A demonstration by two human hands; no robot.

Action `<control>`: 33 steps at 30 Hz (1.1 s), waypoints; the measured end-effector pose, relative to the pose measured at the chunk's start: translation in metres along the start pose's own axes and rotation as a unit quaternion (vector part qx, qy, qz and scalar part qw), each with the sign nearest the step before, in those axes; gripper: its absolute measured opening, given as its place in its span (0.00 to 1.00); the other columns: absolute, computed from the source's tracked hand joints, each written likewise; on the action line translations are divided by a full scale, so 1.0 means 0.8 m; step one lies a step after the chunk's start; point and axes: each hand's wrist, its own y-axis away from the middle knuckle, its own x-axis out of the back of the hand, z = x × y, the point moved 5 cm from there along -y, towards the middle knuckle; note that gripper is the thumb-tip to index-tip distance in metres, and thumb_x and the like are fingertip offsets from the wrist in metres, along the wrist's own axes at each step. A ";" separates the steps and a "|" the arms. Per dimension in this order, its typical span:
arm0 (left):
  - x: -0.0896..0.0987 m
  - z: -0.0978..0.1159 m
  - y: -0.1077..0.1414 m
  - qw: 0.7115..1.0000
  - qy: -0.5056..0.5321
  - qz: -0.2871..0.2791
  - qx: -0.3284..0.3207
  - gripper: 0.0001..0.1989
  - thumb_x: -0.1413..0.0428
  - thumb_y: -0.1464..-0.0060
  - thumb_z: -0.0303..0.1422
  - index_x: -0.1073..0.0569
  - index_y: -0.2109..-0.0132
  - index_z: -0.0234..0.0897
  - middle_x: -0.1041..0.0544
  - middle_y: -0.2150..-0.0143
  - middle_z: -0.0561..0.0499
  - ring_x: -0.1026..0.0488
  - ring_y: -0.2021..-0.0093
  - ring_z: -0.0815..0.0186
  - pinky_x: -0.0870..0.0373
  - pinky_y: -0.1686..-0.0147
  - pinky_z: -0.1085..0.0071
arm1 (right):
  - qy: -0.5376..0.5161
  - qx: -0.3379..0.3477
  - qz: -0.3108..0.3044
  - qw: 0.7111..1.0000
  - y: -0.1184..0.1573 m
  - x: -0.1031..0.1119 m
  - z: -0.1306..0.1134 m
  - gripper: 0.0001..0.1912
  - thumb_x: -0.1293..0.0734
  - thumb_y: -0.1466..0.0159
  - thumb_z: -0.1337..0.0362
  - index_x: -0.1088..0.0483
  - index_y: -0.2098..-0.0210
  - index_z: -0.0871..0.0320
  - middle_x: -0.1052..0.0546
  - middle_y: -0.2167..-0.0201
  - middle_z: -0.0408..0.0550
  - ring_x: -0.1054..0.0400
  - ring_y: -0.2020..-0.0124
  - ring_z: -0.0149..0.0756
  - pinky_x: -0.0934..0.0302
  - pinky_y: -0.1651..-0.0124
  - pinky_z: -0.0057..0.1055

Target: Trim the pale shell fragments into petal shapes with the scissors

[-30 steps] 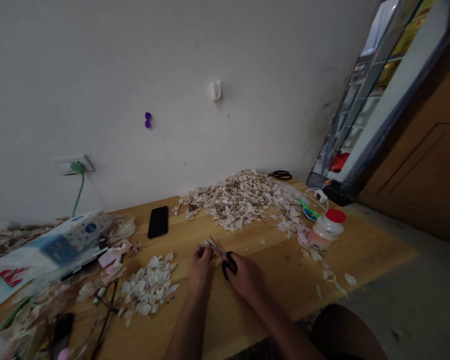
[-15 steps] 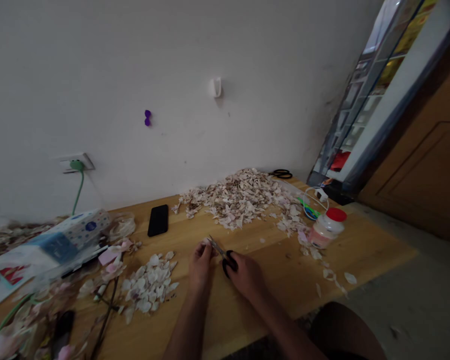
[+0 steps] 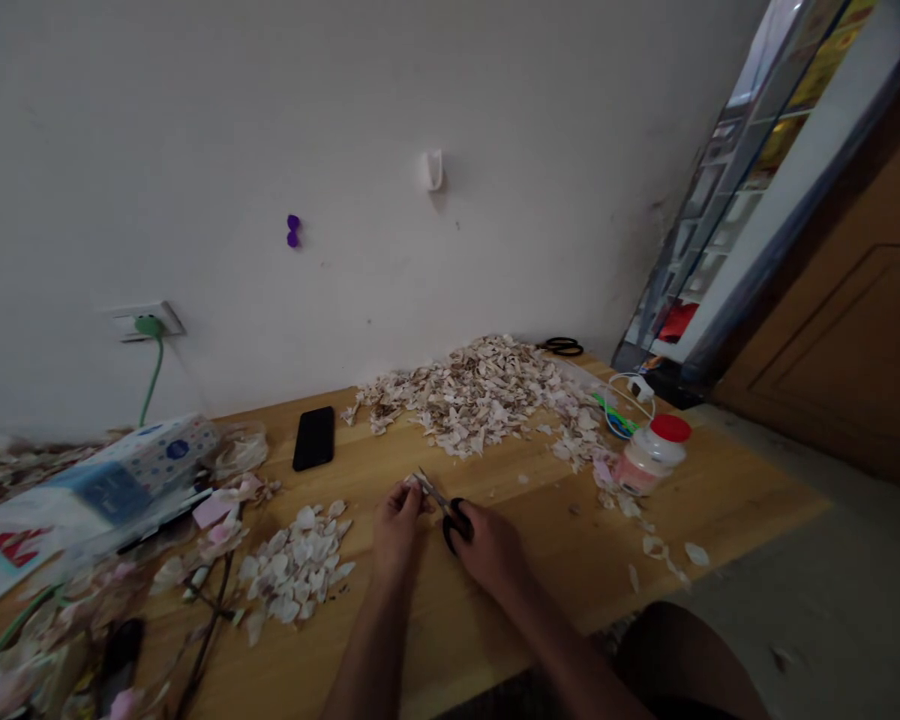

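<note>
My right hand (image 3: 487, 543) is closed round the black handles of a pair of scissors (image 3: 433, 491), whose blades point up and left. Between the fingertips of my left hand (image 3: 399, 515) a small pale petal (image 3: 414, 481) is pinched, right at the blades. Whether the blades are cutting into it is too small to tell. Left of my left forearm lies a loose pile of trimmed-looking pale petals (image 3: 298, 565). A much larger heap of dry whitish petals (image 3: 487, 390) spreads along the wall beyond my hands.
A black phone (image 3: 314, 438) lies behind the small pile. To the left are artificial flowers (image 3: 221, 535) with stems and a tissue pack (image 3: 131, 470). At the right stand a red-lidded jar (image 3: 652, 455), a white cable (image 3: 630, 405) and, farther back, another pair of scissors (image 3: 563, 346).
The view has shifted slightly, so everything sits a little further left. Both hands keep almost the same pose, with the scissors still at the petal.
</note>
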 end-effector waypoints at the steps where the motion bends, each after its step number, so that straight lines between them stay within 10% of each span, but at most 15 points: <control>1: 0.001 0.000 -0.001 1.000 -0.008 -0.005 -0.003 0.18 0.39 0.57 0.47 0.26 0.70 0.34 0.29 0.78 0.54 0.31 0.76 0.69 0.33 0.70 0.73 | -0.002 0.002 -0.001 1.000 0.000 0.000 0.000 0.10 0.38 0.39 0.61 0.29 0.59 0.54 0.22 0.65 0.48 0.29 0.63 0.38 0.45 0.63 0.27; 33: -0.005 0.010 0.001 0.999 -0.025 -0.039 0.009 0.21 0.40 0.59 0.50 0.30 0.72 0.35 0.32 0.79 0.56 0.33 0.78 0.71 0.33 0.72 0.74 | 0.007 0.008 0.007 1.000 0.001 0.000 0.001 0.10 0.38 0.39 0.62 0.30 0.59 0.54 0.22 0.65 0.48 0.29 0.63 0.39 0.45 0.63 0.28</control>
